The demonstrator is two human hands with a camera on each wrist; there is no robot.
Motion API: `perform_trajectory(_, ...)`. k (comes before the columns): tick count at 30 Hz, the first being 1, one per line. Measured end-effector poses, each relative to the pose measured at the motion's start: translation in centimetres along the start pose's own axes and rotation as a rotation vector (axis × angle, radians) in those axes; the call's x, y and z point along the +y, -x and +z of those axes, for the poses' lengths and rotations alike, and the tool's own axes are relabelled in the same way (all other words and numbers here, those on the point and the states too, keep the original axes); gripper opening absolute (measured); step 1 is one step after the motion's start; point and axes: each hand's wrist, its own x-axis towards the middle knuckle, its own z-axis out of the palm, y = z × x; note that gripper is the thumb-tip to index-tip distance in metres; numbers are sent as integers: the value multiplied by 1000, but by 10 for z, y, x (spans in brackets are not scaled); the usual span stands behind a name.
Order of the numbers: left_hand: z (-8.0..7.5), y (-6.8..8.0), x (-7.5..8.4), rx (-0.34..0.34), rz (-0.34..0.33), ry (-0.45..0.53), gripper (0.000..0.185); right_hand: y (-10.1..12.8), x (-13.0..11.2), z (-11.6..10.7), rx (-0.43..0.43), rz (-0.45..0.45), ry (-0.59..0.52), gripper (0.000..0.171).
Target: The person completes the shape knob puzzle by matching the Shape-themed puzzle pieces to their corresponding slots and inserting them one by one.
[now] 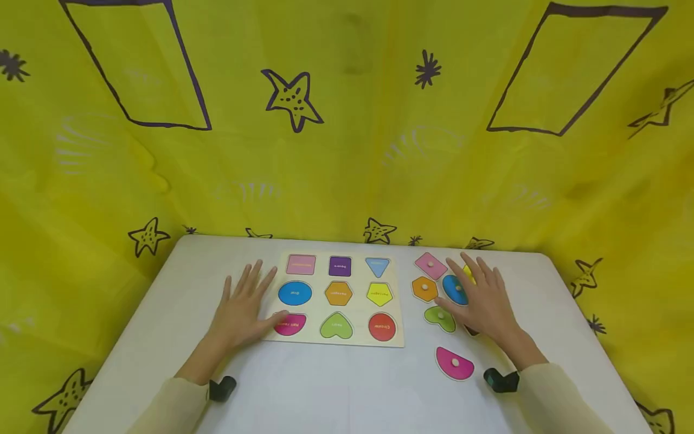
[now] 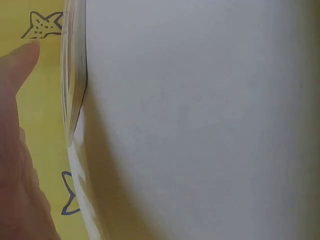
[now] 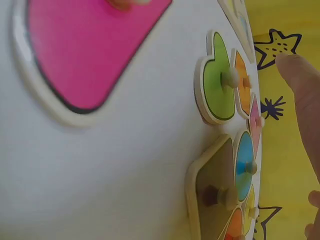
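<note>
Puzzle pieces lie loose on the white table (image 1: 336,386) to the right of the puzzle board (image 1: 398,337), and your right hand (image 1: 485,301) hovers flat over the cluster with its fingers straight and spread, gripping nothing. Under and beside that hand you have the blue oval piece (image 1: 452,288), the green heart piece (image 1: 439,317), the orange hexagon piece (image 1: 424,289) and the pink diamond piece (image 1: 430,265); a yellow piece and a dark one are mostly hidden by your fingers. The magenta half-round piece (image 1: 454,363) lies apart, nearer to you. Your left hand (image 1: 244,307) rests flat on the table at the board's left edge, fingers splayed, thumb reaching onto the board's magenta half-round slot (image 1: 290,325). Both hands are well apart, the board between them. Behind the table hangs a yellow cloth (image 1: 347,120) with drawn stars.
</note>
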Motion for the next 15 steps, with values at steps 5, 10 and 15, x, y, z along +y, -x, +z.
perform_trajectory(5, 0, 7, -2, -68, -9, 118, 102, -19, 4, 4, -25, -64, -59, 84)
perform_trajectory(10, -1, 14, -4, -145, -14, 252, 106, -38, 9, 12, -166, 31, -182, 83)
perform_trajectory(15, 2, 19, -8, -151, 11, 326, 109, -53, 13, 19, -194, 79, -258, 75)
